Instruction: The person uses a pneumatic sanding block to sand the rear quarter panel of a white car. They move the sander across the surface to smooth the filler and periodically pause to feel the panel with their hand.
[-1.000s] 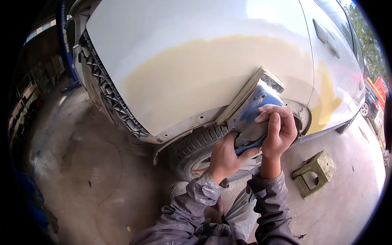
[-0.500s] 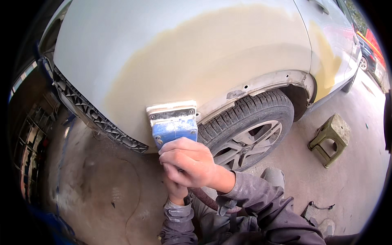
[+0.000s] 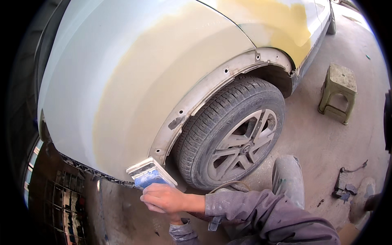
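Note:
A blue sander with a flat, pale rectangular pad lies against the lower edge of the car's fender panel, at the near end of the wheel arch. My right hand is closed over the sander's body. Just below it, my left hand holds the sander's rear end, its fingers mostly hidden beneath the right. The fender carries a broad beige patch within white paint. A ribbed hose shows behind my right forearm.
Right of the sander stands the wheel, under a bare arch lip with holes. An olive plastic stool is on the floor at right. My knee is near the tyre. A dark rack is at lower left.
The sander and both hands have moved down and left along the panel to its lower edge, with the sander now tilted. The view has shifted, showing more of the wheel.

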Action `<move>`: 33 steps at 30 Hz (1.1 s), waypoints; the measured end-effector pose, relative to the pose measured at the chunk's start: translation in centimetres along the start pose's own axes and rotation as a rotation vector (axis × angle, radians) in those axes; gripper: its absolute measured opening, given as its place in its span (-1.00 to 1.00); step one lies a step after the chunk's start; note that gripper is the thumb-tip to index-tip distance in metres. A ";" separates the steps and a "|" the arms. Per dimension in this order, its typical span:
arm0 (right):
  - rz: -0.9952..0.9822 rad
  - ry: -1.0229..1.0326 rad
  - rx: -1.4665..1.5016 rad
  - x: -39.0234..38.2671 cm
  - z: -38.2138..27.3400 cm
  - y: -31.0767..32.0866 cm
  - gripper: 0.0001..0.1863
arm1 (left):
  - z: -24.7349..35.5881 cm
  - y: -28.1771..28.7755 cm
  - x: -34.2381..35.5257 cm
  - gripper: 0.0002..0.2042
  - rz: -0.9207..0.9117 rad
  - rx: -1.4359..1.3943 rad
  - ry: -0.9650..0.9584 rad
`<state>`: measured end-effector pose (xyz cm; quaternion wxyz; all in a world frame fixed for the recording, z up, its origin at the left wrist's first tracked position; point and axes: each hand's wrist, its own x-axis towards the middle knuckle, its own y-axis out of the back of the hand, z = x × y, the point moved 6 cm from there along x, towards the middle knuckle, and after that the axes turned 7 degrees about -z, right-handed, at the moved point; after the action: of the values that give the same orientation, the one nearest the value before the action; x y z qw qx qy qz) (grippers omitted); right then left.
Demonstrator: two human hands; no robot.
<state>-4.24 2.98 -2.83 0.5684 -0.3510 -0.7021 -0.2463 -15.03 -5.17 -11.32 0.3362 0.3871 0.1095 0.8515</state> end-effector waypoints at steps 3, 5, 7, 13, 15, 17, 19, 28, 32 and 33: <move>0.088 0.055 -0.017 3.8 -0.2 6.9 -0.78 | 4.3 -2.8 2.4 -0.28 -0.094 0.040 -0.082; 0.197 -0.004 -0.006 5.9 0.0 12.6 -0.84 | 8.4 -6.0 5.1 -0.27 -0.211 -0.002 -0.147; 0.269 -0.107 -0.081 7.1 0.6 18.2 -0.90 | 13.0 -10.0 8.0 -0.31 -0.388 -0.070 -0.139; 0.775 -0.186 0.034 6.6 3.4 39.2 -0.82 | 26.7 -27.0 15.4 -0.31 -0.717 0.325 -0.082; 0.973 -0.391 -0.133 2.8 3.8 44.2 -0.76 | 28.5 -31.4 15.1 -0.31 -0.787 0.316 -0.128; 1.104 -0.594 -0.160 -2.4 4.8 45.9 -0.67 | 27.4 -34.4 12.7 -0.32 -0.841 0.264 -0.135; 1.132 -0.704 0.017 -10.4 3.9 43.0 -0.50 | 23.4 -35.3 7.6 -0.29 -0.887 0.269 -0.136; 1.029 -1.005 0.183 -19.3 -1.7 22.0 -0.29 | 10.9 -19.9 -3.9 -0.35 -0.889 0.321 -0.006; 0.618 -0.813 0.134 -10.4 -4.4 13.9 -0.22 | 10.5 -9.3 -2.5 -0.34 -0.597 0.176 -0.028; 0.535 -0.729 0.093 -9.1 -4.4 11.7 -0.22 | 9.9 -7.1 -2.4 -0.33 -0.494 0.001 0.020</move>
<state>8.47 5.15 -11.26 0.3428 -0.5582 -0.7512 0.0808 -3.21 -2.18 -9.20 0.5331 0.3405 0.2045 0.7470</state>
